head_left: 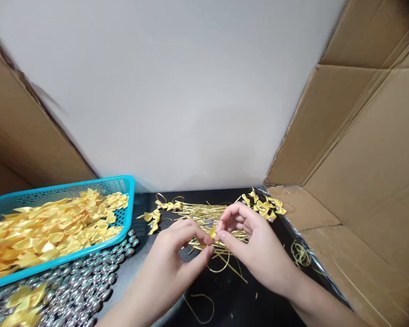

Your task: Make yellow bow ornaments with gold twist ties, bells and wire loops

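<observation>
head view: nearest the camera are the two bare hands, reaching in from the bottom edge over a dark surface. right hand pinches a small yellow ribbon piece between thumb and fingers. left hand has thumb and index tips close together just below it; can't tell if they grip the piece or a cord. the ribbon piece sits between the two hands, above a pile of gold ties. a gold cord loop curves out below the fingertips.

beyond the hands: yellow bows with beads, one group left of the pile, another group right of it. coiled cord on the right, near the cardboard.

left side: turquoise basket holds a heap of yellow ribbon bows. silver beads spread in front of it, with loose yellow ribbon on top.

white wall behind.
</observation>
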Tool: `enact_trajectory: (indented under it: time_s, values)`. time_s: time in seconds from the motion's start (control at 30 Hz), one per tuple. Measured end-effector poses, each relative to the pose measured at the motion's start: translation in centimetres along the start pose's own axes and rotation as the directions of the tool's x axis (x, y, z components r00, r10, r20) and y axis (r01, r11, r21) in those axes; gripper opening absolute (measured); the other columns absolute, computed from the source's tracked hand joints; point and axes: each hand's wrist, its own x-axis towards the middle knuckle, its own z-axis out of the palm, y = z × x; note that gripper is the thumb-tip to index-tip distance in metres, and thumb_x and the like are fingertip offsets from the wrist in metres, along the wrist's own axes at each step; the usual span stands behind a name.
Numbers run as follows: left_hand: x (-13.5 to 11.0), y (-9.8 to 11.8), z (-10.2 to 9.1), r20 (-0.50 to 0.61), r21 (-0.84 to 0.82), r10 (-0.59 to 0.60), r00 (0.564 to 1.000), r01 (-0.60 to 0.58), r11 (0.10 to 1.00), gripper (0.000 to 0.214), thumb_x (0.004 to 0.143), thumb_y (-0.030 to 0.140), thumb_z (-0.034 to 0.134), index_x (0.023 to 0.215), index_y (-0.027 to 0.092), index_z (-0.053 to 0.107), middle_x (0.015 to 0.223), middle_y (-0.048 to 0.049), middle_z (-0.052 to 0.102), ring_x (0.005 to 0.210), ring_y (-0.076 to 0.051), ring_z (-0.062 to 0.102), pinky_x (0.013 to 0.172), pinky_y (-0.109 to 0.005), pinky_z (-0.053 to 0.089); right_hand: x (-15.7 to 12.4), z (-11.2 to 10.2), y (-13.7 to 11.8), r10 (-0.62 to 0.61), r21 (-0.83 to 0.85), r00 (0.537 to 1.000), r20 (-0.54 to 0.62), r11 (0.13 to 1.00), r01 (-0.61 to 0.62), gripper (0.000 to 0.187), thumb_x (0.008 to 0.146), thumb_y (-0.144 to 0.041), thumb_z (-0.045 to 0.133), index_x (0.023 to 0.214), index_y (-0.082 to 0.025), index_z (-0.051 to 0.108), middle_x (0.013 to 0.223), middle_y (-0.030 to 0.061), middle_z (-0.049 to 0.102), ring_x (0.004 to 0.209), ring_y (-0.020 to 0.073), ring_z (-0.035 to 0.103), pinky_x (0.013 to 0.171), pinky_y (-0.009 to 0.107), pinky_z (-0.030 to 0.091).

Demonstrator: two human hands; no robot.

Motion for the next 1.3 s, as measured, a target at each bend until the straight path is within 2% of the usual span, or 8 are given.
enact_trajectory:
  time_s: [0.37, 0.57, 0.7, 0.9, 0.97, 1.07, 1.17, 1.3]
  values:
    - [-0.2, 0.7, -0.9, 0.025, -0.120, 0.105, 0.994, -0.101, 0.988, 0.011, 0.086, 0.021, 0.060, 0.076, 0.022, 0.065, 0.076, 0.0021, 0.066, 0.076, -0.016, 0.060, 0.071, -0.030, 0.044, 0.0, 0.1, 0.0, 0.088, 0.100, 0.995, 0.042, 0.991, -0.092, 0.018, 0.076, -0.008, 0.061, 0.082, -0.021, 0.050, 0.078, -0.0029, 0.062, 0.075, 0.0124, 0.059, 0.071, 0.027, 0.050]
    - [0.1, 0.2, -1.5, -0.003, -0.047, -0.040, 0.999, 0.040, 0.998, 0.019, 0.087, 0.028, 0.056, 0.070, 0.022, 0.064, 0.072, 0.0015, 0.066, 0.070, -0.017, 0.059, 0.066, -0.030, 0.043, 0.2, 0.0, 0.0, 0.019, -0.009, 0.999, 0.042, 1.000, -0.019, 0.015, 0.076, -0.007, 0.060, 0.079, -0.020, 0.053, 0.079, -0.0024, 0.061, 0.077, 0.0128, 0.058, 0.075, 0.027, 0.049]
    - [0.2, -0.1, -2.2, 0.073, 0.032, -0.084, 0.994, 0.082, 0.996, 0.018, 0.086, 0.030, 0.055, 0.072, 0.023, 0.064, 0.073, 0.0017, 0.066, 0.070, -0.017, 0.058, 0.065, -0.030, 0.043, 0.3, 0.0, 0.7, 0.038, -0.115, 0.985, 0.166, 0.993, -0.019, 0.015, 0.076, -0.004, 0.057, 0.080, -0.019, 0.057, 0.077, -0.0021, 0.059, 0.074, 0.0121, 0.055, 0.072, 0.026, 0.048]
    - [0.3, -0.4, -2.2, 0.231, 0.080, -0.106, 0.967, 0.090, 0.993, 0.020, 0.086, 0.036, 0.055, 0.074, 0.024, 0.066, 0.073, 0.0018, 0.069, 0.069, -0.018, 0.061, 0.064, -0.029, 0.045, 0.7, -1.2, 0.9, 0.119, -0.210, 0.913, 0.389, 0.977, -0.038, 0.013, 0.074, -0.012, 0.067, 0.085, -0.018, 0.062, 0.081, -0.0001, 0.062, 0.074, 0.0133, 0.058, 0.071, 0.027, 0.049]
    - [0.1, -0.6, -2.1, 0.258, 0.071, -0.108, 0.960, 0.093, 0.993, 0.022, 0.086, 0.039, 0.055, 0.072, 0.025, 0.066, 0.072, 0.0013, 0.069, 0.069, -0.019, 0.063, 0.064, -0.029, 0.047, 1.0, -3.0, 0.6, 0.120, -0.329, 0.944, 0.307, 0.944, -0.013, 0.012, 0.078, -0.018, 0.067, 0.090, -0.018, 0.064, 0.085, 0.0013, 0.066, 0.078, 0.0146, 0.061, 0.074, 0.028, 0.050]
    - [-0.2, -0.9, -1.9, 0.255, 0.029, -0.137, 0.957, 0.134, 0.991, 0.024, 0.084, 0.043, 0.057, 0.071, 0.025, 0.066, 0.072, 0.0003, 0.071, 0.070, -0.020, 0.064, 0.063, -0.029, 0.048, 0.5, -7.2, 0.9, 0.066, -0.630, 0.998, -0.016, 0.774, -0.061, 0.008, 0.083, -0.018, 0.061, 0.089, -0.019, 0.065, 0.091, 0.0034, 0.069, 0.084, 0.0160, 0.063, 0.077, 0.029, 0.047]
    - [-0.4, -1.0, -1.8, 0.248, -0.012, -0.174, 0.953, 0.183, 0.983, 0.024, 0.082, 0.045, 0.060, 0.071, 0.025, 0.068, 0.071, 0.0002, 0.072, 0.069, -0.021, 0.066, 0.063, -0.028, 0.050, -1.6, -11.6, 2.8, 0.143, -0.840, 0.977, -0.160, 0.499, -0.211, 0.001, 0.079, -0.019, 0.066, 0.078, -0.019, 0.066, 0.077, 0.0026, 0.069, 0.070, 0.0162, 0.063, 0.064, 0.026, 0.045]
    - [-0.2, -0.8, -1.5, 0.219, -0.050, -0.207, 0.953, 0.223, 0.974, 0.025, 0.081, 0.046, 0.059, 0.070, 0.025, 0.067, 0.066, 0.0015, 0.070, 0.064, -0.020, 0.064, 0.059, -0.026, 0.049, -5.1, -14.5, 6.1, 0.183, -0.872, 0.955, -0.235, 0.394, -0.290, 0.009, 0.073, -0.013, 0.068, 0.065, -0.016, 0.064, 0.060, 0.0038, 0.065, 0.053, 0.0182, 0.060, 0.051, 0.028, 0.040]
